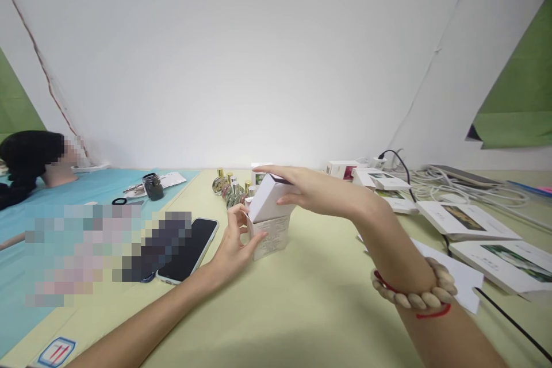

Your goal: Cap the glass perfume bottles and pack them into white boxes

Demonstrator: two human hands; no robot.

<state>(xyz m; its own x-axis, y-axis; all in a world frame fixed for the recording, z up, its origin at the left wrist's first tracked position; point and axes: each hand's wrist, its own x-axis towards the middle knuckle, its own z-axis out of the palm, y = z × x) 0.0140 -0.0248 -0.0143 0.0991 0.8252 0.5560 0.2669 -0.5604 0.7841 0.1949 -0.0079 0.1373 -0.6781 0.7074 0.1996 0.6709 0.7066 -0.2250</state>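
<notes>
A small white carton (271, 237) covered in fine printed text stands at the middle of the table. My left hand (242, 237) is closed on its left side, with the thumb on the front face. A plain white box piece (268, 201) sits tilted in or on the carton's top; which of the two I cannot tell. My right hand (297, 184) grips this piece from above, fingers laid over the top and thumb on its near side. Just behind my left hand stand several small glass bottles (235, 194) with gold and silver caps.
Left lie a phone (192, 250), a dark jar (152, 186) and a blue cloth (26, 322), with a dark-haired mannequin head (38, 155) behind. Flat white boxes with pictures (470, 221) and tangled white cables (495, 192) spread over the right side. A white wall (276, 69) closes the back.
</notes>
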